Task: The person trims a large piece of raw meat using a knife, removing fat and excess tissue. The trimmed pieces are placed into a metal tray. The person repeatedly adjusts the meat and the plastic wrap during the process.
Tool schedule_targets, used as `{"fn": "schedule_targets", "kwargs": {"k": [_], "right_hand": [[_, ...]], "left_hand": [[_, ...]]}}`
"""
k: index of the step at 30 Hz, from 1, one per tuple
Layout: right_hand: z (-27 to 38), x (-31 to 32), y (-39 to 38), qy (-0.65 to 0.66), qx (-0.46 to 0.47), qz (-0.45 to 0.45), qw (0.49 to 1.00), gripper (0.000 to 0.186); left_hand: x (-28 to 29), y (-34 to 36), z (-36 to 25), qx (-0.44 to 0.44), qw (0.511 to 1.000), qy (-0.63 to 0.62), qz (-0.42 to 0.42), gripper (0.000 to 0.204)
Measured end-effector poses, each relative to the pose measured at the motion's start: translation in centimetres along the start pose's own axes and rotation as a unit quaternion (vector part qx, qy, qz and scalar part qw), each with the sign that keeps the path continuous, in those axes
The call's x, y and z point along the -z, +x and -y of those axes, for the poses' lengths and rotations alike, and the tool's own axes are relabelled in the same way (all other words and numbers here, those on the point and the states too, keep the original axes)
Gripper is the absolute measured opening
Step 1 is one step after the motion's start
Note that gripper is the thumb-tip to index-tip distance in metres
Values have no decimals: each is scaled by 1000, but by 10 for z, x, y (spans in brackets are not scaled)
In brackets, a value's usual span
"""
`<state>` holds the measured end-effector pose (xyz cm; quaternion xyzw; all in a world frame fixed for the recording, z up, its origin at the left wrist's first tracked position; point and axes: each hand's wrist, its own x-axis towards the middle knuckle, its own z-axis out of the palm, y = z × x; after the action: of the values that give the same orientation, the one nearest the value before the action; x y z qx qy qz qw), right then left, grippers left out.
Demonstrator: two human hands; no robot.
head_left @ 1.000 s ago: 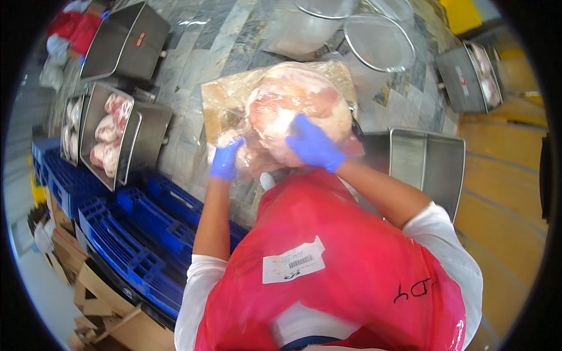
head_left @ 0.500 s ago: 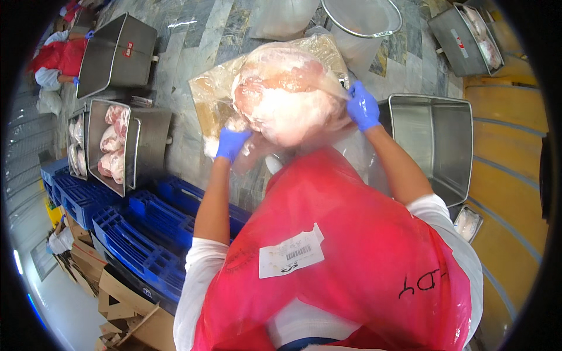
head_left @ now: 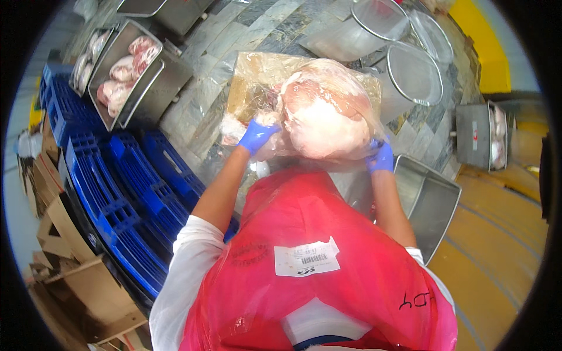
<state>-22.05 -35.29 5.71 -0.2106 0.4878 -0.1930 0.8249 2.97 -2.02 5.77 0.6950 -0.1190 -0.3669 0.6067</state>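
Note:
A large pale pink piece of meat (head_left: 325, 114) in clear plastic lies on a plastic-lined cardboard box (head_left: 240, 93) in front of me. My blue-gloved left hand (head_left: 261, 133) is closed on the bunched plastic at its left, where smaller pale lumps show inside. My blue-gloved right hand (head_left: 379, 153) grips the plastic at the lower right side of the meat, its fingertips partly behind the wrap. Below both hands is my red plastic apron (head_left: 316, 222).
Steel bins of meat stand at upper left (head_left: 119, 79) and right (head_left: 481, 136). An open steel bin (head_left: 430, 205) is by my right arm. Blue pallets (head_left: 117, 205) and cardboard (head_left: 79, 292) lie left, plastic-lined hoops (head_left: 414, 73) upper right, marble-patterned floor (head_left: 260, 26) around.
My right hand has moved from atop the meat to the plastic at its right side and lower. My left hand stays gripping at the left. The view has shifted, moving the box rightward in frame.

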Motion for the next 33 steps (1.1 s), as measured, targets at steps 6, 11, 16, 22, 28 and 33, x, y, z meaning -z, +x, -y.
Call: {"fn": "schedule_targets", "kwargs": {"k": [6,11,16,22,28,33], "right_hand": [[2,-7,-19,-107,-19,85,990,22],[1,-41,-58,-252,26,31,967,23],[16,-46,-51,-246,-69,42,966,21],[15,-65,-70,-244,-94,-9,965,18],[72,-115,-100,-282,-11,25,959,11],[5,-41,70,-528,241,-78,810,19]], "left_hand": [[-17,-7,-13,111,983,-149,-1,44],[-15,-3,-8,47,986,-148,55,32],[-35,-8,-12,82,947,-310,-13,25],[-17,-26,-75,151,918,-365,-16,20],[89,-8,-94,-8,946,-321,40,10],[125,14,-118,154,947,-244,-139,11]]}}
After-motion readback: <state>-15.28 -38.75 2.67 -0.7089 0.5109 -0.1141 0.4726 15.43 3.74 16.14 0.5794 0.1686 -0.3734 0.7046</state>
